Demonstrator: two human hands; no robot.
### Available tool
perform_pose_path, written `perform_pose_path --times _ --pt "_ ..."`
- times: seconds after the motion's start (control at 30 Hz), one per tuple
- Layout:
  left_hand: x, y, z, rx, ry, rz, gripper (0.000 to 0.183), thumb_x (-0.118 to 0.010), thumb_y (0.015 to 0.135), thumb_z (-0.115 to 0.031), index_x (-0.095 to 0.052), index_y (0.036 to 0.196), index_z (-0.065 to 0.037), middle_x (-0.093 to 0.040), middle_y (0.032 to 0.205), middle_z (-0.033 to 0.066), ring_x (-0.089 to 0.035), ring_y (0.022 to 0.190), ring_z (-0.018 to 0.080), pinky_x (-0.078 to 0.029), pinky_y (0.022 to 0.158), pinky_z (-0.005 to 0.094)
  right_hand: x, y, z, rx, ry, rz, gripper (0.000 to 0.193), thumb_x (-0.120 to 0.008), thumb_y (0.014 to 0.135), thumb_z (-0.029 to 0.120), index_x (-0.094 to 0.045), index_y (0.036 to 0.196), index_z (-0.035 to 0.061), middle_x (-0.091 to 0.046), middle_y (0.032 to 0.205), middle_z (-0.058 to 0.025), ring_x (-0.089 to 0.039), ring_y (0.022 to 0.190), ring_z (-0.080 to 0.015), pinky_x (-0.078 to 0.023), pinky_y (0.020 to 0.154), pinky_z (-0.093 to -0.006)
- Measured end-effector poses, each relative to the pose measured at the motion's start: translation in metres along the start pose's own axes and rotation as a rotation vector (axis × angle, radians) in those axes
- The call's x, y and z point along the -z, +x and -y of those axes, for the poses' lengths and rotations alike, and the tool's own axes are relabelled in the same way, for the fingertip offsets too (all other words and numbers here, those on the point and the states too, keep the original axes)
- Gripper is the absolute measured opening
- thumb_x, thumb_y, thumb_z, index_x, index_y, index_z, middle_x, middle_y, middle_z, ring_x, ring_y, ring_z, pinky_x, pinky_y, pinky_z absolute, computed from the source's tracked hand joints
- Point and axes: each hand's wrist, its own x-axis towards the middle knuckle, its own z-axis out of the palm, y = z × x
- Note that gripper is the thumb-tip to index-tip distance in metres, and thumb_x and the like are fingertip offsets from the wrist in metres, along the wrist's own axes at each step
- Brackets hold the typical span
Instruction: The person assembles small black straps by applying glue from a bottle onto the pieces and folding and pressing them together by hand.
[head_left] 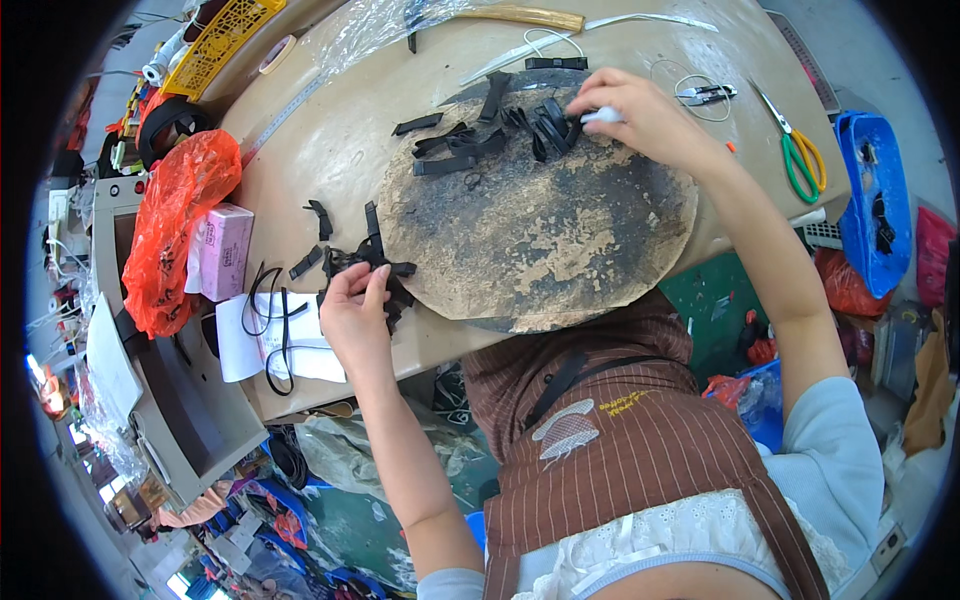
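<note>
My left hand [357,308] is at the table's front edge, its fingers closed on a black ribbon piece at a loose pile of black ribbon pieces [400,290]. My right hand [635,112] is over the far right part of a worn round board [560,240], curled around a small white object [603,116] whose kind I cannot make out. Its fingertips are beside a cluster of black folded ribbon loops [550,128]. More black ribbon loops [460,145] lie on the board to the left of that cluster.
Scissors with green and orange handles [803,165] and small pliers [707,94] lie at the right. A blue tray [872,210] hangs past the right edge. At the left are a red plastic bag [180,230], a tissue pack [222,250] and a black cord [283,330] on white paper.
</note>
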Motion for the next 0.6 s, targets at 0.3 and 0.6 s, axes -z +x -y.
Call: perform_pose_path --times 0.3,0.6 --pt "-0.062 0.013 -0.055 -0.813 0.199 -0.034 0.019 -0.061 0.074 -0.002 -0.062 0.092 -0.005 -0.061 0.095 0.0106 -0.058 0.092 0.0268 -0.045 0.083 0.0366 0.007 -0.033 0.03 0.044 -0.008 0.187 0.01 -0.062 0.076 0.007 -0.058 0.084 0.004 -0.056 0.08 -0.0092 -0.056 0.078 -0.0262 -0.043 0.069 -0.0333" --pt "-0.076 0.014 -0.071 -0.869 0.14 -0.029 0.013 -0.06 0.076 -0.001 -0.058 0.089 -0.005 -0.064 0.083 0.0064 -0.062 0.083 0.021 -0.044 0.083 0.0369 -0.02 -0.068 0.045 0.025 -0.095 0.048 0.011 -0.061 0.073 0.008 -0.059 0.084 0.0066 -0.056 0.08 -0.0073 -0.057 0.073 -0.027 -0.046 0.064 -0.0353"
